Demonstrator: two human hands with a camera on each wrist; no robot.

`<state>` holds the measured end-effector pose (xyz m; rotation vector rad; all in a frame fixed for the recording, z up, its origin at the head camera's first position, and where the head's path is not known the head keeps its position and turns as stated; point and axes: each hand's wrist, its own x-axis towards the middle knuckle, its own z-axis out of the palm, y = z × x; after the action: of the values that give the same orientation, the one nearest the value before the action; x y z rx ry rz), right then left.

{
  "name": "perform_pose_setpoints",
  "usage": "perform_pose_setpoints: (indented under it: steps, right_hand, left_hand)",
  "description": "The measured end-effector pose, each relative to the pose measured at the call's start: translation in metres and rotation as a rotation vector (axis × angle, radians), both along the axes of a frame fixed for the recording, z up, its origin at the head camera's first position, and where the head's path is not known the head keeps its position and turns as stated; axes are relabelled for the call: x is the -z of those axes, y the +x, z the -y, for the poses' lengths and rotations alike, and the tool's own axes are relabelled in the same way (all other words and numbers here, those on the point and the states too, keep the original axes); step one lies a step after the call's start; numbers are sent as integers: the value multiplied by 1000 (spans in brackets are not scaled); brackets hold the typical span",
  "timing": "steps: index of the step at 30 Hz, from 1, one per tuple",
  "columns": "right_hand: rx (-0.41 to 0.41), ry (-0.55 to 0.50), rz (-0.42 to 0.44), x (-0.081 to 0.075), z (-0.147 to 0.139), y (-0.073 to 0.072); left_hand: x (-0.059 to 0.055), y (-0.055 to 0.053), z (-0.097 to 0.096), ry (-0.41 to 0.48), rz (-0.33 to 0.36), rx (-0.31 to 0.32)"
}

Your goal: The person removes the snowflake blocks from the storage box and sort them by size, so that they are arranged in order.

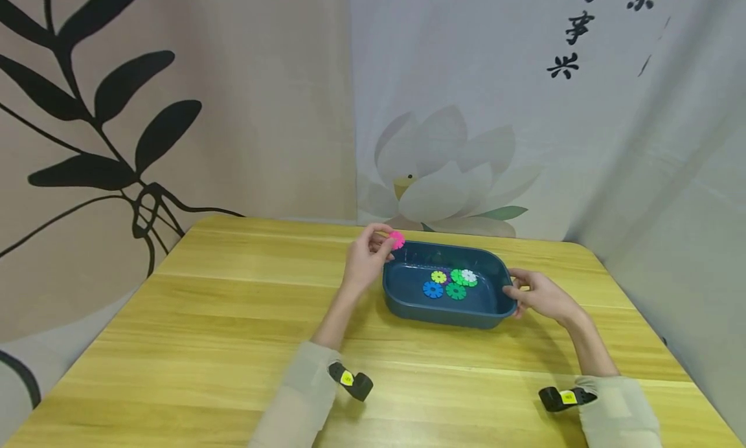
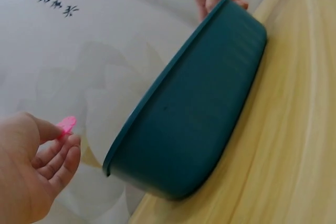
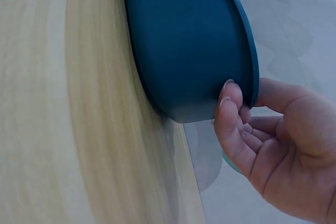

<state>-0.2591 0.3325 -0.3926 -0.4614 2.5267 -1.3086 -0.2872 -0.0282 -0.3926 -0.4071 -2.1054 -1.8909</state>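
A dark teal plastic basin (image 1: pixel 449 317) with rounded corners sits on the wooden table. Inside lie several flower-shaped plastic discs: a blue disc (image 1: pixel 433 289), a yellow disc (image 1: pixel 438 277), a white disc (image 1: pixel 469 276), a green disc (image 1: pixel 456 291) and others overlapping them. My left hand (image 1: pixel 366 259) pinches a pink disc (image 1: pixel 397 240) between thumb and fingertips, by the basin's far left corner; the left wrist view shows this pink disc (image 2: pixel 66 125) level with the rim. At the other end my right hand (image 1: pixel 539 292) grips the rim, fingers (image 3: pixel 229 119) against the outer wall.
The wooden table (image 1: pixel 204 331) reaches back to a hanging cloth backdrop (image 1: pixel 280 111) printed with leaves, a lotus and writing. On each sleeve is a black wrist camera, the left camera (image 1: pixel 351 381) and the right camera (image 1: pixel 565 398).
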Motion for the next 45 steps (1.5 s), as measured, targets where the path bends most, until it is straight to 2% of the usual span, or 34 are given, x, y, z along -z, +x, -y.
perform_pose_setpoints:
  steps: [5, 10, 14, 19, 23, 29, 35, 45]
  right_hand:
    - [2, -4, 0, 1, -1, 0]
    - [1, -10, -1, 3, -2, 0]
    - [0, -12, -1, 3, -2, 0]
    - [1, -13, -1, 3, -3, -1]
    - [1, -12, -2, 3, -2, -2]
    - [4, -12, -4, 3, -2, -2]
    - [2, -12, -7, 3, -2, -2]
    - [-1, -13, -9, 3, -1, -2]
  left_hand:
    - [3, -6, 11, 13, 44, -91]
    - [10, -9, 21, -24, 124, -174]
    - [18, -11, 29, -105, 218, -178]
    - [29, -11, 36, -219, 302, -134]
    - [38, -12, 39, -266, 329, -119]
    - [48, -15, 43, -353, 330, -169]
    - [50, -14, 46, -415, 307, -168]
    - [50, -14, 46, -453, 332, -172]
